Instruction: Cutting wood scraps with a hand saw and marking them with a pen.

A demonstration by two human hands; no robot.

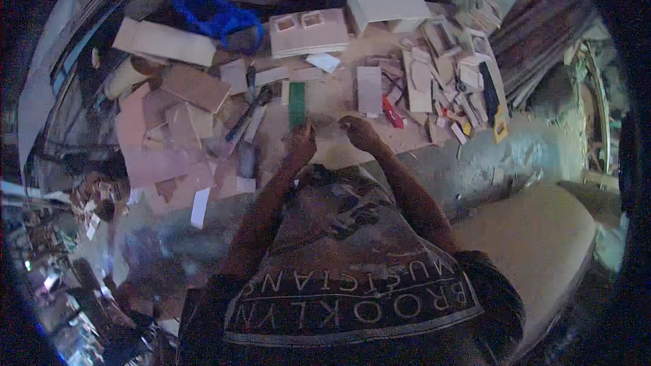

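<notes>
Green strip (297, 104) ahead of left grip (302, 141), right grip (362, 135) apart (both curled, hold unclear).

Dim light, grainy shadows, soft blurred detail, bent edges, black rim

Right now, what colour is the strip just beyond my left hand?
Green; the strip shows best in the head view.

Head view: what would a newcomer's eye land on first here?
Probably the vivid blue bundle, possibly a bag, at the upper left. Next comes the green strip, just beyond the left hand. Then the small red object stands out, beside the pale rectangular block right of centre.
</notes>
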